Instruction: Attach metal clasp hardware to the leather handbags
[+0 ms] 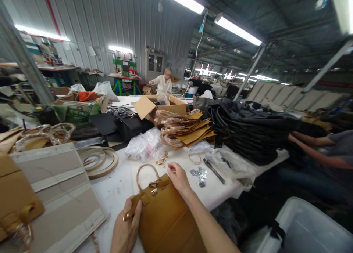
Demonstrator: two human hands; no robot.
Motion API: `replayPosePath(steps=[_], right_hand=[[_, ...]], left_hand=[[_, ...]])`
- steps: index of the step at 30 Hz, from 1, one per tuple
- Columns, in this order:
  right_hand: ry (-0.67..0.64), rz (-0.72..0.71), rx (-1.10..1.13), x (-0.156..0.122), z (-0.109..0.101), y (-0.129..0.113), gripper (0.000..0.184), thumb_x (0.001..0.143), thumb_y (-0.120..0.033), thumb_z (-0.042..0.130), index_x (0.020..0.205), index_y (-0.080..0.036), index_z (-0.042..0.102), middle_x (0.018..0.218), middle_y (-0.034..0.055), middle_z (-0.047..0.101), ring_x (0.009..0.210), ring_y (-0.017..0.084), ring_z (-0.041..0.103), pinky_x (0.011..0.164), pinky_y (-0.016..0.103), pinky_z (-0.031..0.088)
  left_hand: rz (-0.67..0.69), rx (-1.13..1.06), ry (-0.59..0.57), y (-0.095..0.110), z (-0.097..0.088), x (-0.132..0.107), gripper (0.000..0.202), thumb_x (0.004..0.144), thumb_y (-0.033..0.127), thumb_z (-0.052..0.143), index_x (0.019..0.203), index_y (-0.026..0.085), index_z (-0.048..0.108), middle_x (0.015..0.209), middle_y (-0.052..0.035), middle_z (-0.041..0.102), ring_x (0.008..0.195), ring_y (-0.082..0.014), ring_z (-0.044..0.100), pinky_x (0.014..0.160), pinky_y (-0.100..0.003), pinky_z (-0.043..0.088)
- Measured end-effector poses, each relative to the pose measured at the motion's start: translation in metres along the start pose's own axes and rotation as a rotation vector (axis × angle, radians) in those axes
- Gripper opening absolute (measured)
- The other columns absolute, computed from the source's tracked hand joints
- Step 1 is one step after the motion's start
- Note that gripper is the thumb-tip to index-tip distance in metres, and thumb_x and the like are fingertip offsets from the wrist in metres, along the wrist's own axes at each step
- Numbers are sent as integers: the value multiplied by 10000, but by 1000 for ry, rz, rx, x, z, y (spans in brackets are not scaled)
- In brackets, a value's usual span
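Observation:
A tan handbag (pixel 168 220) lies on the white table before me, its wrapped handle (pixel 138 176) standing up at the far side. A metal clasp (pixel 153 191) shows below the handle. My left hand (pixel 127 223) grips the bag's left upper corner, thumb on the front, beside a strap with a gold-coloured tip. Above the right upper corner, my right hand (pixel 178 177) has its fingers curled in a pinch; what they hold, if anything, I cannot make out. Small gold-coloured metal fittings (pixel 162 159) lie just beyond it, and silver metal pieces (pixel 200 175) to its right.
Tan bag pieces (pixel 190 130) and black material (pixel 248 132) are stacked behind. Plastic bags (pixel 145 144), a dark tool (pixel 214 171), tape rolls (pixel 100 161) and flat panels (pixel 60 198) surround the work. A clear bin (pixel 311 227) stands right. Two other people work nearby.

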State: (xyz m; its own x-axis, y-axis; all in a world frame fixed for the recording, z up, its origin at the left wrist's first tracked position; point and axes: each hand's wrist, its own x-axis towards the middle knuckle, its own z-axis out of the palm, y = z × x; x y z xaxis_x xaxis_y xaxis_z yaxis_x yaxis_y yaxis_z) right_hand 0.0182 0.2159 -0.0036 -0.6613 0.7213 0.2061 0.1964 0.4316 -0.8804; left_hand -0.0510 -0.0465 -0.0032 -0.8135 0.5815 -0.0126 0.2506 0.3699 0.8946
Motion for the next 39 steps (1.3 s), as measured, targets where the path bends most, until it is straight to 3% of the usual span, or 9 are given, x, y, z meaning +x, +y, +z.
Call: replayPosePath(steps=[5,8,20,24,27,30,33,36,39], right_hand=[[43,124,-373,24,30,-3,298,862,-396,747,1100,-219,717,1146,100,692,1012,252,702,918,348,517],[42,132,-481,26,33,-2,142,916,-318,683,1036,-250,719,1112,60,689,977,219,697,841,302,487],[114,43,-491,7,13,22,79,926,-202,597,903,-197,673,957,76,693,917,223,675,861,290,476],[138,111,-508,14,13,14,271,906,-370,703,1116,-200,677,1077,98,675,940,235,682,815,299,480],[81,132,-575,15,16,2,252,909,-423,732,1077,-239,698,1109,68,663,896,207,679,753,282,449],[57,101,-586,8,18,-7,93,967,-282,653,995,-215,711,1047,69,667,863,184,658,761,274,427],[53,95,-530,0,13,-4,151,987,-206,572,1017,-176,716,1075,123,665,910,203,645,825,296,434],[50,82,-445,-4,-1,8,217,986,-219,520,1028,-151,722,1042,152,679,927,230,644,862,329,463],[52,88,-357,-8,-19,15,337,1000,-296,434,1082,-123,711,897,121,697,793,216,655,768,329,524]], left_hand=[[-16,-17,30,10,-1,-2,408,977,619,452,1132,281,619,1074,-48,809,933,-288,771,812,-368,582],[-55,-50,31,20,-1,-4,481,987,650,411,1222,277,606,1146,-56,798,1029,-298,753,895,-398,573],[-81,6,-48,12,-3,-4,432,1014,624,348,1185,293,566,983,-24,799,919,-275,763,812,-375,541],[-40,-5,-43,17,-3,-5,405,1020,605,346,1163,294,563,976,-26,789,899,-273,755,817,-379,527],[-19,23,-22,16,-2,-4,417,1018,604,345,1145,285,582,1017,-48,782,928,-286,743,838,-397,516],[-27,15,-4,16,-3,-5,455,1014,617,346,1172,272,597,1001,-62,777,956,-296,725,868,-414,507],[14,-8,-2,17,-4,-7,479,1025,600,332,1190,256,622,1039,-78,765,1002,-286,695,916,-409,485],[29,-15,0,16,-5,-9,484,1033,582,335,1226,250,630,1076,-89,751,1018,-285,671,917,-395,458],[15,-62,8,14,-5,-11,466,1025,585,374,1227,266,646,1069,-76,746,1007,-282,659,925,-385,439]])
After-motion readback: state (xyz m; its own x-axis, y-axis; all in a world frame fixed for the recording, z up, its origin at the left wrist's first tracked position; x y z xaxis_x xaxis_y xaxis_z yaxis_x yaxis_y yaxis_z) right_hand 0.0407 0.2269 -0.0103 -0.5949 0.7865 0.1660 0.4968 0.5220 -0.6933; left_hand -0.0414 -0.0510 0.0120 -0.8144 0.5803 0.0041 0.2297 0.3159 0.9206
